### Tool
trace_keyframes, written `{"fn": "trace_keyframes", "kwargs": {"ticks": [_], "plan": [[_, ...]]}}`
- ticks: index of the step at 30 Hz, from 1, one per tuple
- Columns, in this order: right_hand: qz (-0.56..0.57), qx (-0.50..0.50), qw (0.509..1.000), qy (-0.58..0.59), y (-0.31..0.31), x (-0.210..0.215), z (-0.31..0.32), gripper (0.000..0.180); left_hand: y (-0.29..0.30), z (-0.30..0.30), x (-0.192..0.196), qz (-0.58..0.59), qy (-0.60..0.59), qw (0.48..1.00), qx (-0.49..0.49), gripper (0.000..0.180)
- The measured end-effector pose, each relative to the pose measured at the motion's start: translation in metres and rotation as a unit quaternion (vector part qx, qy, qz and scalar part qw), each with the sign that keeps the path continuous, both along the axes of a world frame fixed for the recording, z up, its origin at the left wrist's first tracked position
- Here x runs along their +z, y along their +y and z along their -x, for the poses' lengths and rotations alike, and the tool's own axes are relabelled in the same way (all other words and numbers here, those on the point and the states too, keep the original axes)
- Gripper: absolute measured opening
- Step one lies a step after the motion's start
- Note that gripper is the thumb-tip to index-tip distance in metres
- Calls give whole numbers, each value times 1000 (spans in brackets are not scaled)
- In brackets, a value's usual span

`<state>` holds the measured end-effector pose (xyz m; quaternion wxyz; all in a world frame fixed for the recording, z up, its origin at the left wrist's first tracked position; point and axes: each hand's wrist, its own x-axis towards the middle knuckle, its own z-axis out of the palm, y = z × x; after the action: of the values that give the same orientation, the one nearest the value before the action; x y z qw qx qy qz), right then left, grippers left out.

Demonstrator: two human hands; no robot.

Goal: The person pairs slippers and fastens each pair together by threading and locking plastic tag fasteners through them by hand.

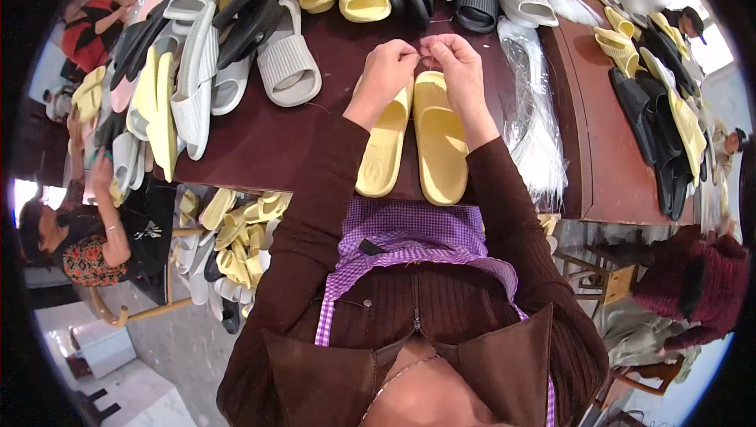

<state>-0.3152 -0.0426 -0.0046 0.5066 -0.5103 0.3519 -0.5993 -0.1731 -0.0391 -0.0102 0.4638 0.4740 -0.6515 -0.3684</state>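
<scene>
Two yellow slide slippers lie side by side at the table's front edge, heels toward me: the left slipper and the right slipper. My left hand is above the far end of the left slipper, thumb and fingertips pinched together. My right hand is pinched beside it over the right slipper, fingertips almost touching the left ones. Whatever thin thing is between the fingertips is too small to make out. My hands and wrists partly hide the slippers' straps.
A bundle of thin clear plastic strips in a wrapper lies right of my right arm. Grey slippers and piles of yellow and black ones line the dark red table. More slippers lie below left. Other people sit at both sides.
</scene>
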Motion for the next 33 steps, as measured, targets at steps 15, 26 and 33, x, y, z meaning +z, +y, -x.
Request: {"fn": "trace_keyframes", "kwargs": {"ticks": [15,26,33], "plan": [[-1,-28,998,51,25,-13,8,11,15,12,-8,-19,154,988,9,12],[15,-32,999,17,28,-16,6,10,18,9,-6,-51,237,968,-66,16],[18,-37,999,4,29,-20,10,9,19,6,2,-111,269,954,-69,12]]}}
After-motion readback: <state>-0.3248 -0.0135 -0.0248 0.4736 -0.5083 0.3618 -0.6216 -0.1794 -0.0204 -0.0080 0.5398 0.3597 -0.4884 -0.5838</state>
